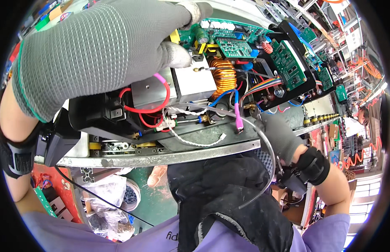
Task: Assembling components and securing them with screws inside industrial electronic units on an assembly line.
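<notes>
A few dark letters (pixel 172 236) show on the purple shirt (pixel 140 238).

My left hand (pixel 106 46) wears matt, textured grey knit, its fingertips coated in smudged, rubbery-looking white; my right hand (pixel 281 132) wears grey knit too. The pale block (pixel 197 84) is smooth, satin metal, the coil (pixel 224 77) glossy copper-coloured wire, the black housing (pixel 94 111) softly shiny plastic. The conveyor's near edge (pixel 161 160) is scuffed, dull metal. My apron (pixel 228 185) is matt cloth.
</notes>
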The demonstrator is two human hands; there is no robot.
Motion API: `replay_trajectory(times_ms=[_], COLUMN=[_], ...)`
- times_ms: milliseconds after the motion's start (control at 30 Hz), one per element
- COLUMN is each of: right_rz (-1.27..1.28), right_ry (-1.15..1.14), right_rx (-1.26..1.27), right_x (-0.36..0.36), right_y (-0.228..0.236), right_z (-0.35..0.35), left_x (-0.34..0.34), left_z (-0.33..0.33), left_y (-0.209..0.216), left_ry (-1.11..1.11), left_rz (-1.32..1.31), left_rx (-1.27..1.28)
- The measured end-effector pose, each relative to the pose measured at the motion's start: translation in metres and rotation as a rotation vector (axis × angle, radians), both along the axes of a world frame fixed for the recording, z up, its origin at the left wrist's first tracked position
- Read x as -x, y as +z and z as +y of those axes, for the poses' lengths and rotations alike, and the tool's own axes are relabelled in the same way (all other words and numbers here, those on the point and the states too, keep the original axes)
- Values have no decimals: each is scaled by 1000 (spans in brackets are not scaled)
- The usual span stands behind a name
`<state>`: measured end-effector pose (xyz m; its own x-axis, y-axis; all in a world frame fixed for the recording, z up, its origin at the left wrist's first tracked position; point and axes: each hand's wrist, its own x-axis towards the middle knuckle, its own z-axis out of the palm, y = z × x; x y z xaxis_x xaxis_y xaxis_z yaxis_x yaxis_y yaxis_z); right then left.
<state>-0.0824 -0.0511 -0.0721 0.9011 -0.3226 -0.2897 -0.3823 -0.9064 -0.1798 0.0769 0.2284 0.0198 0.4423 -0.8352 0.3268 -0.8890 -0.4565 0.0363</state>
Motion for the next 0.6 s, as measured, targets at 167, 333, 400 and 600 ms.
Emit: replay_trajectory(times_ms=[167,333,400,600], right_rz=[374,478,362,101], right_ry=[404,806,717,-155], right_rx=[134,320,301,-717], right_x=[-26,-42,-33,8], right_y=[12,2,-7,2], right_z=[-22,-20,-11,-11], left_x=[6,2,-3,-9], left_z=[6,9,9,5], left_y=[1,-1,-3,-1], left_ry=[370,140,100,61], left_rz=[512,293,260,228], left_rx=[-34,-38,-30,-23])
